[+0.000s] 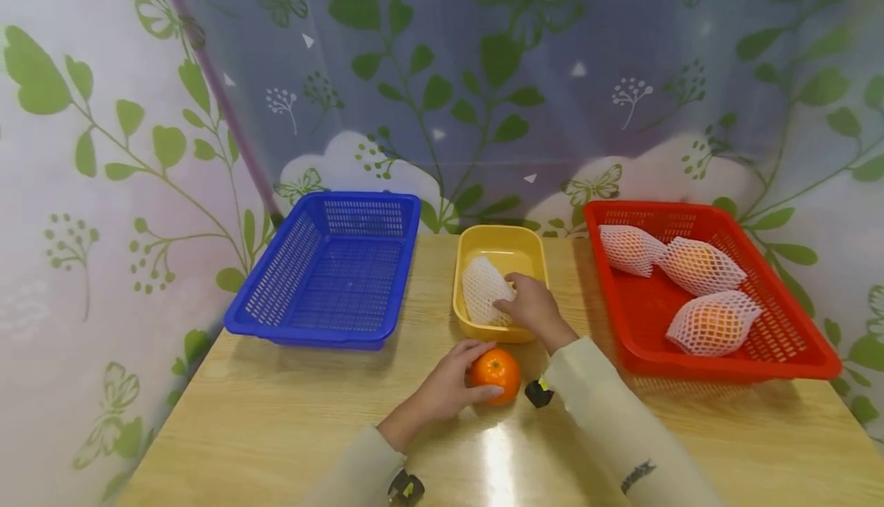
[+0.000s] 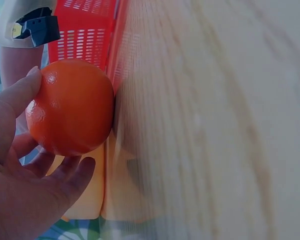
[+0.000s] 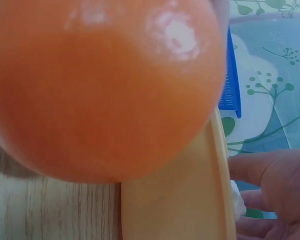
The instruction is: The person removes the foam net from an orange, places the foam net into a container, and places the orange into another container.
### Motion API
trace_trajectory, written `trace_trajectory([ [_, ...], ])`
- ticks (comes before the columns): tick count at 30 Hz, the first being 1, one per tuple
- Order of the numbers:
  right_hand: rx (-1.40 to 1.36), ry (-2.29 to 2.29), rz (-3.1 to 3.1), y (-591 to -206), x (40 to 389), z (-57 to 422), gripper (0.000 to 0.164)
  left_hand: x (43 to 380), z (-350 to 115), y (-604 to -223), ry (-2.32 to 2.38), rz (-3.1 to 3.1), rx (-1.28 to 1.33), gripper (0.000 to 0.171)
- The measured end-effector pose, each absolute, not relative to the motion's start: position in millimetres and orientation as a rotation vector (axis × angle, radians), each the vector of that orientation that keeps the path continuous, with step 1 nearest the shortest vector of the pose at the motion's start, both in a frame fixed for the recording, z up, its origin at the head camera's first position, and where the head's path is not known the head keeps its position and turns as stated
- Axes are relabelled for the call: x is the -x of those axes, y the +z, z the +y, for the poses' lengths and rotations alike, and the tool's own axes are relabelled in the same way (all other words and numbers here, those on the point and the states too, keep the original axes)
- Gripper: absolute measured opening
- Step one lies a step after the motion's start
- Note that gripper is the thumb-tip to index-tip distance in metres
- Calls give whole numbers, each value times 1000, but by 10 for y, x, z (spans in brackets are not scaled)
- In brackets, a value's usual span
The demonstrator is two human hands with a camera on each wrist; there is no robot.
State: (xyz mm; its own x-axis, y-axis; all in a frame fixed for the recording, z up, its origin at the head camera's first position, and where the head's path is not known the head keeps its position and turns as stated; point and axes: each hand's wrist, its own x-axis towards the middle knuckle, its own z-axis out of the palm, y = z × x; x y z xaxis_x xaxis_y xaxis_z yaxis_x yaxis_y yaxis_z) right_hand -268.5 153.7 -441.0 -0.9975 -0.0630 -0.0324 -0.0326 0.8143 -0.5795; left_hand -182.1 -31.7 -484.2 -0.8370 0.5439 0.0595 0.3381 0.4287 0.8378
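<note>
An orange (image 1: 496, 376) rests on the wooden table in front of the yellow bin (image 1: 490, 332). My left hand (image 1: 447, 386) grips it from the left, thumb on the near side and fingers round the far side. In the left wrist view the orange (image 2: 72, 107) is bare, without a net. Inside the yellow bin lies a white foam net sleeve (image 1: 483, 290). My right hand (image 1: 533, 307) reaches over the bin's right side and pinches the sleeve's right end. The orange hides much of the right wrist view, where only a scrap of the sleeve (image 3: 237, 201) shows.
A blue basket (image 1: 324, 334) with nothing in it stands at the left. At the right, a red basket (image 1: 725, 369) holds several fruits in white foam nets, one netted fruit (image 1: 714, 324) nearest the front. A patterned cloth (image 1: 442, 70) hangs behind the table (image 1: 276, 423).
</note>
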Motion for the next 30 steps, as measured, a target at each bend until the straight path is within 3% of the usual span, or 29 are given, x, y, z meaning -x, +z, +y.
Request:
trace_trajectory([
  [5, 96, -917, 2924, -4411, 2696, 1548, 70, 1817, -302, -4849, 1359, 2468, -778, 66],
  [13, 180, -897, 2889, -4417, 2685, 1555, 62, 1814, -303, -4836, 1365, 2458, -765, 66],
  [30, 354, -1055, 2848, -4423, 2650, 1511, 68, 1803, -312, -4863, 1366, 2445, -805, 63],
])
